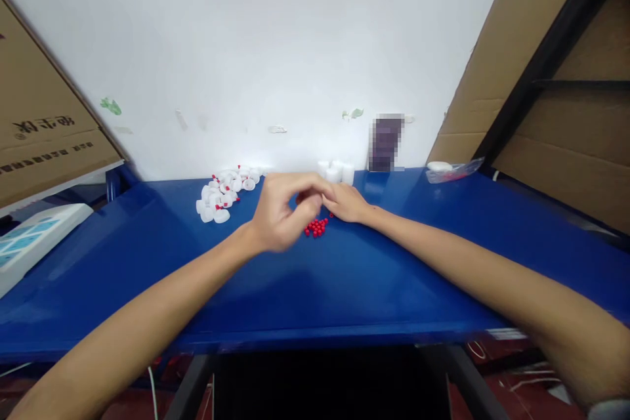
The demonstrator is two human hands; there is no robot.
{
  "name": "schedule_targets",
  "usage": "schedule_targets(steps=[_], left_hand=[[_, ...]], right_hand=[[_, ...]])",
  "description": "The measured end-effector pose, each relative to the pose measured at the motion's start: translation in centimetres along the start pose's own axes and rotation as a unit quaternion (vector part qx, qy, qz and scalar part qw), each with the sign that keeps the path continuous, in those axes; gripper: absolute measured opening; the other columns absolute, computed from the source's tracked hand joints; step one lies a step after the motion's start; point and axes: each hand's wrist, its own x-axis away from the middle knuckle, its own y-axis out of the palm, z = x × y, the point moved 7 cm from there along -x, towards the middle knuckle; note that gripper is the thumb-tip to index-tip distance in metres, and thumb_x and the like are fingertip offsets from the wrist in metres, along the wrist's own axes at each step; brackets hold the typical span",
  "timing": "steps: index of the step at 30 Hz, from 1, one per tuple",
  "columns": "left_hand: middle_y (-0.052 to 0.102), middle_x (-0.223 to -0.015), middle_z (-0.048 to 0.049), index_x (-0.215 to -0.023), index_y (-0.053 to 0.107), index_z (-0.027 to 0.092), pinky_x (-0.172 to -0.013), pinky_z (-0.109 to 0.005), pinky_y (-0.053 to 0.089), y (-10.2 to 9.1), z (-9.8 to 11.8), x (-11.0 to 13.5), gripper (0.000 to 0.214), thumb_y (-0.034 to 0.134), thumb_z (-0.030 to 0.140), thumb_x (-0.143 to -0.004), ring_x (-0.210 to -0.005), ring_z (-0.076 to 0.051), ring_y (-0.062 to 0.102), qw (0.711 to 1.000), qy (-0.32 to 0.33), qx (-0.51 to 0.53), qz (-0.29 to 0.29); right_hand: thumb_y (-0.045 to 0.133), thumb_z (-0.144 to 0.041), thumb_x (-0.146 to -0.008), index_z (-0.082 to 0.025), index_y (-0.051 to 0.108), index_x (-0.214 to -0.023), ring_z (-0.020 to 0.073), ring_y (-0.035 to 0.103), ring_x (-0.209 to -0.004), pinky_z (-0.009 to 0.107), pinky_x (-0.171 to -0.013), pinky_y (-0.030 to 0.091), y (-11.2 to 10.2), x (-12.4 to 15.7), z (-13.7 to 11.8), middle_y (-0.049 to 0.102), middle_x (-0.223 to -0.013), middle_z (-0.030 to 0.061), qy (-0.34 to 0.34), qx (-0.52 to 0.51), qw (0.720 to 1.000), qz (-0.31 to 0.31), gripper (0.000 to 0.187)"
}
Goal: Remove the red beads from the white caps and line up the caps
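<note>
My left hand (285, 213) is curled above the blue table, its thumb bent in toward the fingers. Against its fingertips lies my right hand (348, 202), back upward, with bent fingers partly covered by the left. Whatever they grip between them is hidden. Just below the hands is a small heap of red beadlike pieces (315, 228). To the left spreads a pile of white round caps (221, 193), several with little red pieces on or among them. Behind my right hand, white cylindrical pieces (347, 173) stand grouped near the wall.
The blue table (315, 295) meets a white wall (246, 65). A blurred dark rectangular object (386, 142) leans there. On the right lies a clear plastic bag (455, 171) with something red inside. A white-and-blue box (39, 236) sits at left; cardboard (44, 111) flanks the table.
</note>
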Motion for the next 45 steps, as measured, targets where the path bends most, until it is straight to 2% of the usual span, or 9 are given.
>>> schedule_targets(steps=[4, 6, 8, 12, 15, 21, 28, 37, 45], left_hand=[[0.057, -0.061, 0.0014, -0.076, 0.060, 0.017, -0.057, -0.027, 0.039, 1.8, -11.5, -0.5, 0.026, 0.046, 0.035, -0.090, -0.057, -0.013, 0.051, 0.975, -0.177, -0.131, 0.007], [0.057, -0.060, 0.0004, -0.071, 0.057, 0.018, -0.058, -0.028, 0.035, 3.0, -15.0, 0.6, 0.033, 0.046, 0.042, -0.091, -0.058, -0.015, 0.052, 0.951, -0.236, -0.191, -0.058], [0.057, -0.058, -0.0006, -0.064, 0.054, 0.019, -0.058, -0.029, 0.032, 4.0, -16.5, 1.6, 0.044, 0.044, 0.050, -0.094, -0.057, -0.016, 0.052, 0.934, -0.255, -0.219, -0.119], [0.062, -0.064, -0.0023, -0.066, 0.059, 0.020, -0.059, -0.029, 0.032, 5.6, -16.1, 2.2, 0.057, 0.034, 0.062, -0.097, -0.062, -0.019, 0.057, 0.928, -0.245, -0.213, -0.183], [0.069, -0.073, -0.0032, -0.076, 0.067, 0.021, -0.060, -0.028, 0.034, 6.7, -15.9, 2.2, 0.059, 0.029, 0.059, -0.100, -0.067, -0.020, 0.061, 0.928, -0.234, -0.197, -0.214], [0.066, -0.070, -0.0026, -0.073, 0.063, 0.019, -0.061, -0.028, 0.035, 6.7, -15.4, 2.4, 0.048, 0.032, 0.041, -0.102, -0.063, -0.017, 0.059, 0.950, -0.183, -0.180, -0.175], [0.062, -0.076, -0.0017, -0.081, 0.054, 0.019, -0.067, -0.028, 0.038, 6.1, -14.1, 2.3, 0.034, 0.034, 0.035, -0.103, -0.069, -0.016, 0.056, 0.971, -0.137, -0.145, -0.135], [0.056, -0.071, -0.0010, -0.078, 0.049, 0.018, -0.064, -0.028, 0.035, 7.2, -14.5, 2.5, 0.034, 0.031, 0.034, -0.103, -0.062, -0.014, 0.049, 0.975, -0.093, -0.106, -0.172], [0.045, -0.059, 0.0020, -0.063, 0.038, 0.020, -0.062, -0.027, 0.034, 7.2, -15.4, 2.3, 0.040, 0.027, 0.036, -0.098, -0.060, -0.012, 0.042, 0.973, -0.183, 0.007, -0.141]], right_hand=[[0.042, -0.036, -0.099, -0.023, 0.061, -0.121, 0.0246, 0.067, -0.084, 0.031, -0.069, 0.041, -0.1, -0.1, 0.3, 0.074, -0.097, 0.0074, 0.011, 0.043, 0.999, 0.017, 0.032], [0.042, -0.035, -0.099, -0.024, 0.061, -0.123, 0.0244, 0.067, -0.084, 0.030, -0.067, 0.040, 0.1, -0.1, 0.2, 0.074, -0.097, 0.0068, 0.008, 0.053, 0.999, 0.007, 0.033], [0.041, -0.034, -0.099, -0.024, 0.062, -0.121, 0.0240, 0.067, -0.082, 0.030, -0.064, 0.038, 0.1, -0.1, 0.1, 0.074, -0.094, 0.0064, 0.006, 0.063, 0.998, -0.001, 0.032], [0.042, -0.033, -0.098, -0.022, 0.065, -0.112, 0.0237, 0.066, -0.081, 0.029, -0.062, 0.036, 0.1, 0.0, -0.1, 0.074, -0.092, 0.0066, 0.003, 0.068, 0.998, -0.002, 0.029], [0.042, -0.033, -0.098, -0.021, 0.067, -0.108, 0.0239, 0.066, -0.084, 0.029, -0.063, 0.036, 0.0, 0.0, -0.2, 0.074, -0.095, 0.0072, 0.006, 0.067, 0.998, -0.006, 0.029], [0.040, -0.043, -0.100, -0.023, 0.065, -0.110, 0.0223, 0.064, -0.078, 0.029, -0.063, 0.035, -0.1, 0.3, -0.7, 0.073, -0.092, 0.0059, -0.014, 0.050, 0.998, -0.020, 0.034], [0.037, -0.042, -0.101, -0.022, 0.059, -0.120, 0.0238, 0.065, -0.082, 0.030, -0.065, 0.037, -0.7, 0.4, -0.6, 0.072, -0.096, 0.0069, -0.011, 0.021, 0.999, 0.030, 0.035], [0.038, -0.027, -0.097, -0.020, 0.054, -0.120, 0.0244, 0.064, -0.088, 0.033, -0.073, 0.045, -0.5, 0.5, -1.1, 0.069, -0.107, 0.0102, -0.082, 0.002, 0.994, 0.072, 0.028], [0.034, -0.021, -0.097, -0.018, 0.050, -0.124, 0.0249, 0.062, -0.093, 0.037, -0.078, 0.048, -0.5, 0.7, -1.8, 0.063, -0.115, 0.0135, -0.108, 0.024, 0.989, 0.096, 0.032]])
